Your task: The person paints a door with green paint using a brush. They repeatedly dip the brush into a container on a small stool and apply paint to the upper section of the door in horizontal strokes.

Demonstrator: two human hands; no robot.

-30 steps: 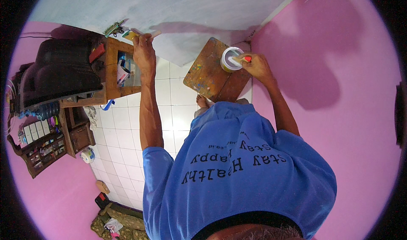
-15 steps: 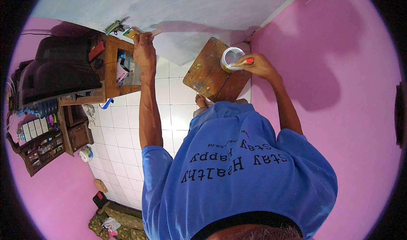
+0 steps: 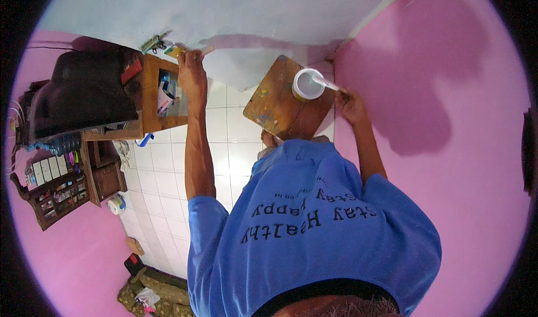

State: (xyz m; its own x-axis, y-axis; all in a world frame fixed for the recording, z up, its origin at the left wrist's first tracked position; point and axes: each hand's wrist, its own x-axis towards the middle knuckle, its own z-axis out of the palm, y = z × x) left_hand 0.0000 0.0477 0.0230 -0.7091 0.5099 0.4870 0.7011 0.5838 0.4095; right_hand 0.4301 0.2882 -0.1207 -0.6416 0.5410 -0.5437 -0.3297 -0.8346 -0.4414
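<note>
My right hand (image 3: 352, 107) is closed on a paintbrush (image 3: 327, 83), its white-coated end over the rim of a white paint tub (image 3: 307, 96). Pale paint shows inside the tub, which stands on a paint-spotted wooden stool (image 3: 280, 107). Up against the pale grey wall (image 3: 269, 9), my left hand (image 3: 191, 73) is closed with its fingertips at a small yellowish piece (image 3: 175, 51). A pale stick-like end (image 3: 208, 50) pokes out on its other side. What exactly the left hand holds is not clear. A green clip-like fitting (image 3: 154, 42) is on or near the wall just beyond.
A wooden cabinet (image 3: 147, 93) bearing a dark-covered bulky object (image 3: 84, 90) stands close left of my left arm. Pink wall (image 3: 482, 205) rises at the right. White floor tiles (image 3: 168, 177) lie below. My foot (image 3: 268, 138) is beside the stool.
My right hand has drawn back from the tub toward me, turning the brush so its painted end lies over the rim. The left hand stays at nearly the same place by the wall.
</note>
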